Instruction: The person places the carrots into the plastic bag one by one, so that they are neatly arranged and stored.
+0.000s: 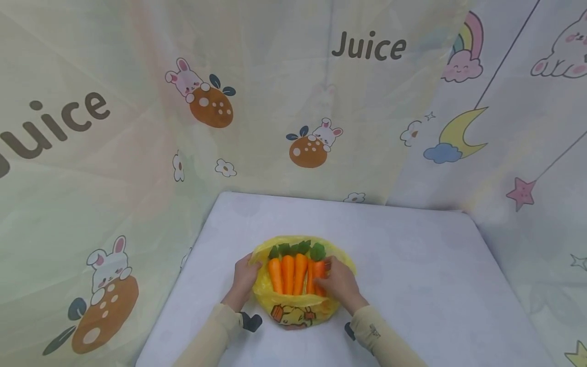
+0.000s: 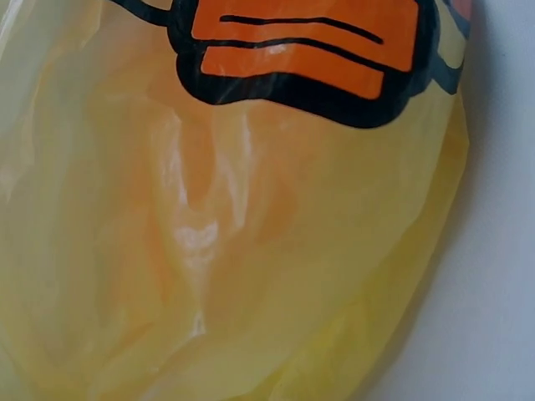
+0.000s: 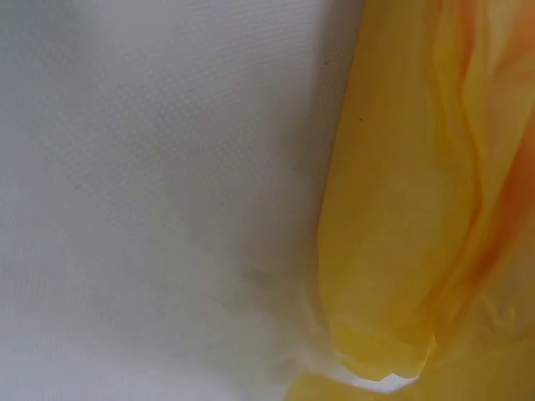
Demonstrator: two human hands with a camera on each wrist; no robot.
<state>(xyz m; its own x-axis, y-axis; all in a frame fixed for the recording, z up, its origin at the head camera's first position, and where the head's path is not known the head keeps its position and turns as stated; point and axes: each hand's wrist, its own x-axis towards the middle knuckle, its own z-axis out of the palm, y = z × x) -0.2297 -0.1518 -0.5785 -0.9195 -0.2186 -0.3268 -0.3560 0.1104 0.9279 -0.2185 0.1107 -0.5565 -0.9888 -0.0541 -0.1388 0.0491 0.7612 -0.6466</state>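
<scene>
A yellow plastic bag lies wide open on the table, with a cartoon print on its front. Several orange carrots with green leafy tops lie side by side inside it. At the bag's left rim, my left hand holds the plastic edge. My right hand reaches over the right side and grips the rightmost carrot between thumb and fingers. Only the yellow bag with its orange print fills most of the left wrist view. In the right wrist view, the bag's side shows; neither wrist view includes fingers.
The white-covered table extends around the bag. Printed cloth hangs behind the table and along both sides. A black wrist strap sits at the left cuff, and another dark piece at the right cuff.
</scene>
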